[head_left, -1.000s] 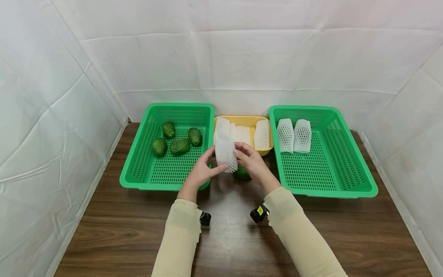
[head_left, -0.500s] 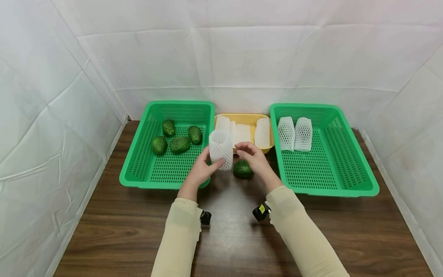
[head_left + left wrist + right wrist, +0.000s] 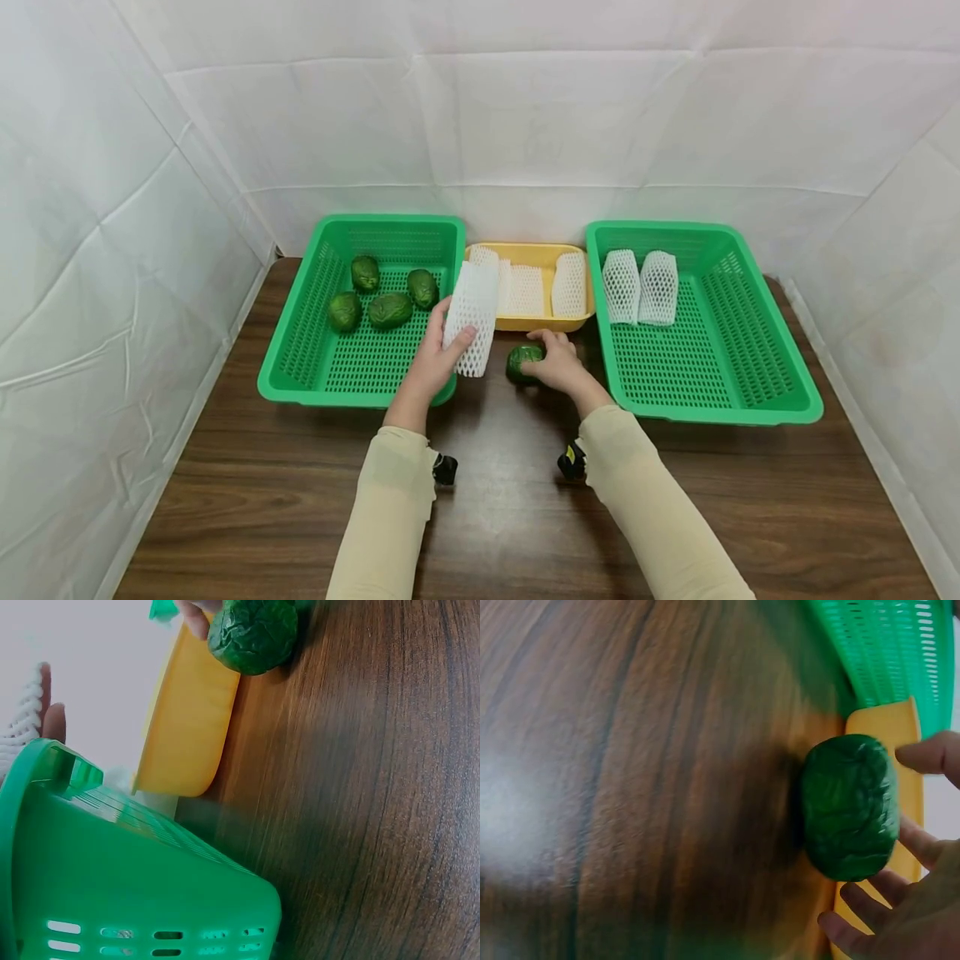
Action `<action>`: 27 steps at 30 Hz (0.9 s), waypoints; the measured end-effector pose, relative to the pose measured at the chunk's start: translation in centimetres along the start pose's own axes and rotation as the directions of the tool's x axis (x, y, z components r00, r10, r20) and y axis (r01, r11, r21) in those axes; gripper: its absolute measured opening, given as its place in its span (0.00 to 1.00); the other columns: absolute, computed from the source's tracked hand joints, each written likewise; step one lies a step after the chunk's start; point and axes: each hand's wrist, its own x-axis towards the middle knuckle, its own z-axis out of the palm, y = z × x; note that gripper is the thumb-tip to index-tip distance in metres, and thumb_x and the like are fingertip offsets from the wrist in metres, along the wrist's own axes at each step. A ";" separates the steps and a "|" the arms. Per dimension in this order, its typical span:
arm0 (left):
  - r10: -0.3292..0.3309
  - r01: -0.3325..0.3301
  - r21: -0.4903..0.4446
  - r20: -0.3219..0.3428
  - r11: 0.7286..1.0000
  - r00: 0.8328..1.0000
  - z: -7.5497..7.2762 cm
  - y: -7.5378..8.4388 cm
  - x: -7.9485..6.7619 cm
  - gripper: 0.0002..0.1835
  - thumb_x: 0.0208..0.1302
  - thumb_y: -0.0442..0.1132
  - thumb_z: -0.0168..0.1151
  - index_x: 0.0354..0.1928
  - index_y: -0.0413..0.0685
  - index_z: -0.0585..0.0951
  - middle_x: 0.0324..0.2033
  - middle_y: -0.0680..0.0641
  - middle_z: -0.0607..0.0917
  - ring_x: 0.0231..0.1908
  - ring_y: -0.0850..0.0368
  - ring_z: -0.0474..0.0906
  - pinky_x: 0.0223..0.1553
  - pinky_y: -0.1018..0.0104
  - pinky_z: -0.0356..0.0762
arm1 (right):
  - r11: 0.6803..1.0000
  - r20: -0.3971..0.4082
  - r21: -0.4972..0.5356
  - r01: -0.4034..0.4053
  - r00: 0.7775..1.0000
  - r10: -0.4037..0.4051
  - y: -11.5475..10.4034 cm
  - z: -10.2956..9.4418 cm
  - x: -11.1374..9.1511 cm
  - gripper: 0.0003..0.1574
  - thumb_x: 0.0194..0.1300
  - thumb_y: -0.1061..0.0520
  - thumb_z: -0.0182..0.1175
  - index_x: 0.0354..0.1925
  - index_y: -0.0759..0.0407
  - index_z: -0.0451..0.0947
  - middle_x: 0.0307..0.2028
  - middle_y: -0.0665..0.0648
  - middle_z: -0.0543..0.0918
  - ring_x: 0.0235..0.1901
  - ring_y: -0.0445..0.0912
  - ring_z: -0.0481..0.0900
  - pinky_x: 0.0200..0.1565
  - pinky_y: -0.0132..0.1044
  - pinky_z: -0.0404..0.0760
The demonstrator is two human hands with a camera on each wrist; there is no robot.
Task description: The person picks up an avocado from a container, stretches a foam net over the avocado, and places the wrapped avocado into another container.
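Observation:
In the head view my left hand holds a white foam net sleeve, thumb on its front, raised by the left basket's near right corner. My right hand reaches over a dark green, wrinkled avocado lying on the table. In the right wrist view the thumb and fingers spread around that avocado; firm contact is not visible. Only fingertips of the left hand and a bit of the foam net show at the edge of the left wrist view.
A green basket with several avocados stands at left. Another green basket with two net-covered items is at right. Between them sits a yellow tray holding foam nets. White sheeting walls the wooden table.
My right hand has let go of the foam net and come down to the avocado. The left hand has shifted slightly left with the net, which now looks flatter.

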 end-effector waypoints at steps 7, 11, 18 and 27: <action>-0.054 0.054 -0.030 -0.010 0.998 0.998 -0.2 -1.1 0.5 0.36 0.66 0.31 0.53 0.70 0.42 0.47 0.53 0.31 0.71 0.46 0.40 0.75 0.43 0.57 0.77 | 0.998 0.021 -0.058 -0.012 1.000 0.013 0.9 0.6 0.2 0.49 0.50 0.57 0.68 0.66 0.53 0.57 0.64 0.64 0.55 0.61 0.62 0.53 0.54 0.60 0.62; -0.094 0.093 -0.052 -0.027 0.994 0.995 -0.4 -2.6 1.0 0.42 0.60 0.31 0.61 0.71 0.50 0.49 0.52 0.36 0.69 0.45 0.44 0.74 0.42 0.57 0.77 | 0.999 0.004 -0.050 -0.017 1.000 0.018 1.0 0.7 0.4 0.48 0.49 0.63 0.68 0.66 0.52 0.59 0.65 0.61 0.59 0.61 0.61 0.55 0.56 0.62 0.58; -0.099 0.101 0.030 -0.072 0.994 0.992 -0.2 -2.7 1.0 0.47 0.52 0.35 0.69 0.70 0.60 0.52 0.50 0.41 0.67 0.44 0.47 0.73 0.40 0.56 0.76 | 1.000 0.000 -0.028 -0.007 1.000 0.007 0.9 0.7 0.5 0.43 0.50 0.63 0.69 0.63 0.55 0.63 0.58 0.64 0.69 0.55 0.60 0.67 0.55 0.57 0.64; -0.044 0.048 0.070 -0.057 0.996 0.997 -0.3 -3.3 1.1 0.43 0.57 0.32 0.63 0.69 0.59 0.53 0.53 0.39 0.64 0.46 0.44 0.73 0.37 0.57 0.77 | 0.964 -0.084 0.257 0.063 0.996 -0.042 -3.0 -2.2 -0.8 0.46 0.53 0.53 0.69 0.60 0.61 0.52 0.57 0.67 0.66 0.52 0.57 0.69 0.51 0.47 0.70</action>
